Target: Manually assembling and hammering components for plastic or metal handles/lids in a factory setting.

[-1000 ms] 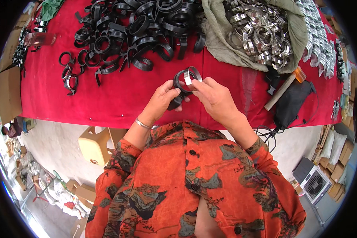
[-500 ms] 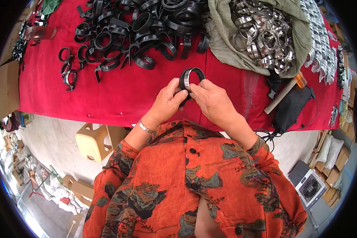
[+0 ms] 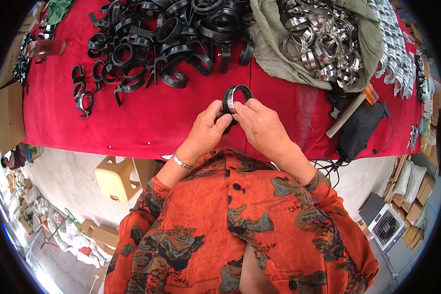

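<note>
Between my two hands, just above the red cloth, I hold a black ring upright. A shiny metal ring sits against it, and I cannot tell how deep it is seated. My left hand grips the lower left side, thumb pointing inward. My right hand is closed on the lower right, its thumb and fingertips at the metal ring. The fingers partly hide the lower part of both rings.
Black rings with tabs lie heaped at the far side of the red-covered table. A green cloth sack holds metal rings. To the right are a hammer and a black pouch. A yellow stool stands below left.
Both hands stay at nearly the same place with the rings between them. The view has shifted slightly, and the left hand's grip has moved a little.
</note>
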{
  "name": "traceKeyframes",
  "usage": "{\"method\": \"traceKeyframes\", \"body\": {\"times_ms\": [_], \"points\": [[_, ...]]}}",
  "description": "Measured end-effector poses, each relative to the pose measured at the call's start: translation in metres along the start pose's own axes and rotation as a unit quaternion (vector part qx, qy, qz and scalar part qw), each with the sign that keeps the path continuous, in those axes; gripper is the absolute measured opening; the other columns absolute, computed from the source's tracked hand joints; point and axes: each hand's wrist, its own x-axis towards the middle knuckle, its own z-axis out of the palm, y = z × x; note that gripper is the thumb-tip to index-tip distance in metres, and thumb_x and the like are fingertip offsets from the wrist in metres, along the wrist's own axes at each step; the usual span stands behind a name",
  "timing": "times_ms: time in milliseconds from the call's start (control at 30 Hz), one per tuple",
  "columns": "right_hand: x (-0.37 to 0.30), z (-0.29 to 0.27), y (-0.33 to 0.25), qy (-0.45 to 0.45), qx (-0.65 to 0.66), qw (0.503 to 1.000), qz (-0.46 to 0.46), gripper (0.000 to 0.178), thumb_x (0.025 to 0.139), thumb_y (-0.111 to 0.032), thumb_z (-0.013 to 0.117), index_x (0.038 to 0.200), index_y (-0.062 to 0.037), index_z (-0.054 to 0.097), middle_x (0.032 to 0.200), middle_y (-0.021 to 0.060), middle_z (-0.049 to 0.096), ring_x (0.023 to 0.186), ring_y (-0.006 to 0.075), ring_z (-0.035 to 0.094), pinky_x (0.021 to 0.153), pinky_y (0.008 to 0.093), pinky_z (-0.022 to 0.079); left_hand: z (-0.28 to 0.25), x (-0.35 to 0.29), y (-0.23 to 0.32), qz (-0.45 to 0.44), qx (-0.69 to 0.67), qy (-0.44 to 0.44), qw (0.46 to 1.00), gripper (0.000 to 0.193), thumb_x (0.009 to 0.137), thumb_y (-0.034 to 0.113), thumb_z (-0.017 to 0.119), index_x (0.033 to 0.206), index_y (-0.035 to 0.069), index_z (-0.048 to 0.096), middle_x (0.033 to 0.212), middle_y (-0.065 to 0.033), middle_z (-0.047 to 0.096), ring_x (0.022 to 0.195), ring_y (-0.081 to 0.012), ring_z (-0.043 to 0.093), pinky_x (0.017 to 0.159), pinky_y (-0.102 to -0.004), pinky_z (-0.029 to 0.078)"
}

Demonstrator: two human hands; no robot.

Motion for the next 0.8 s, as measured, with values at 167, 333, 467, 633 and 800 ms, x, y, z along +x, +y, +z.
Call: {"method": "traceKeyframes", "body": {"times_ms": [167,333,467,633,800], "points": [[-0.005,0.007,-0.002,0.021,-0.016,1.000,-0.013,0.027,0.080,-0.004,0.056,0.106,0.0017,0.055,0.077,0.0112,0.049,0.065,0.0287,0.055,0.056,0.0378,0.048,0.001,-0.002,0.006,-0.021,-0.050,0.008,0.998,0.020,0.093,0.023,0.055,0.095,0.004,0.050,0.071,0.0009,0.054,0.059,-0.0048,0.046,0.049,-0.0218,0.040],[-0.007,0.009,-0.007,0.051,-0.015,0.998,-0.027,0.028,0.078,-0.002,0.057,0.105,0.0024,0.056,0.076,0.0101,0.052,0.067,0.0268,0.056,0.056,0.0356,0.049,0.003,-0.007,0.001,-0.048,-0.107,0.024,0.993,0.021,0.093,0.024,0.055,0.095,0.004,0.051,0.073,0.0016,0.054,0.059,-0.0034,0.046,0.048,-0.0202,0.039],[-0.005,0.005,-0.012,0.090,0.037,0.995,0.001,0.022,0.076,0.000,0.060,0.098,0.0006,0.058,0.075,0.0104,0.053,0.068,0.0264,0.057,0.056,0.0347,0.049,0.003,-0.007,0.013,-0.084,-0.123,0.023,0.989,0.020,0.094,0.023,0.054,0.096,0.004,0.052,0.075,0.0012,0.056,0.061,-0.0035,0.049,0.049,-0.0195,0.043],[-0.006,-0.002,-0.012,0.131,0.032,0.991,-0.021,0.018,0.076,0.001,0.061,0.094,-0.0013,0.058,0.077,0.0105,0.054,0.066,0.0266,0.057,0.056,0.0348,0.048,0.002,-0.011,0.009,-0.108,-0.177,0.021,0.978,0.021,0.094,0.023,0.054,0.100,0.004,0.053,0.078,0.0003,0.058,0.063,-0.0039,0.051,0.051,-0.0194,0.045],[-0.009,0.007,-0.012,0.115,0.039,0.992,-0.017,0.017,0.076,0.001,0.061,0.093,-0.0020,0.059,0.076,0.0099,0.053,0.067,0.0264,0.057,0.056,0.0348,0.048,0.002,-0.013,0.008,-0.095,-0.165,0.021,0.982,0.022,0.094,0.024,0.055,0.099,0.004,0.053,0.081,-0.0005,0.058,0.063,-0.0042,0.051,0.051,-0.0199,0.046]]}}
